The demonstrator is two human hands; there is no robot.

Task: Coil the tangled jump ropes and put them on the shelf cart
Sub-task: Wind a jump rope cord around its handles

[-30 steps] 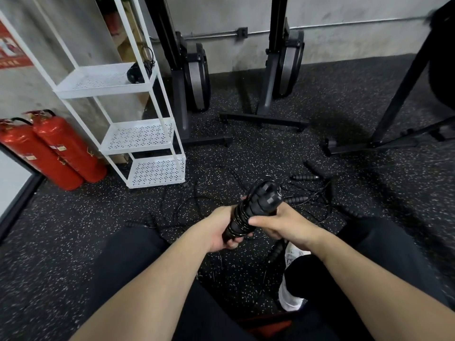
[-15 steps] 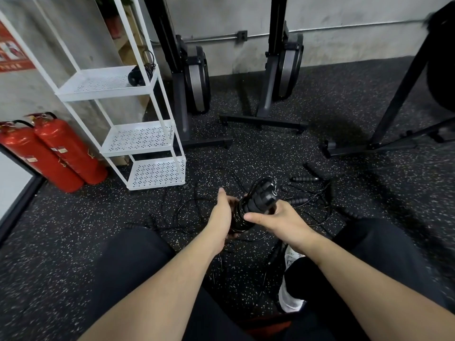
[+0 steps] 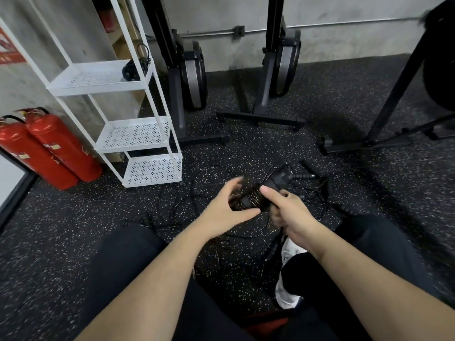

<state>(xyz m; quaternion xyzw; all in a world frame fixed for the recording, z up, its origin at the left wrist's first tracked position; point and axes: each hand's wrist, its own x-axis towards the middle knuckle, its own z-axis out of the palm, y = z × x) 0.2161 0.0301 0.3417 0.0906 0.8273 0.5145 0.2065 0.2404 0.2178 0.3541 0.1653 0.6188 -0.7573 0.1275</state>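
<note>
Holding the coiled jump rope [image 3: 258,196] above the floor, the right hand [image 3: 290,212] grips the bundle, fingers curled round the handles and the cord wound about them. The left hand [image 3: 225,209] is beside it with fingers spread, gripping nothing. Advice: keep the right-hand grip firm so the turns do not slip, and tuck any free end before release. More ropes [image 3: 192,205] lie tangled on the floor [image 3: 344,102]. The shelf cart [image 3: 138,134] stands well apart, ahead to the left.

No readable text or labels.
</note>
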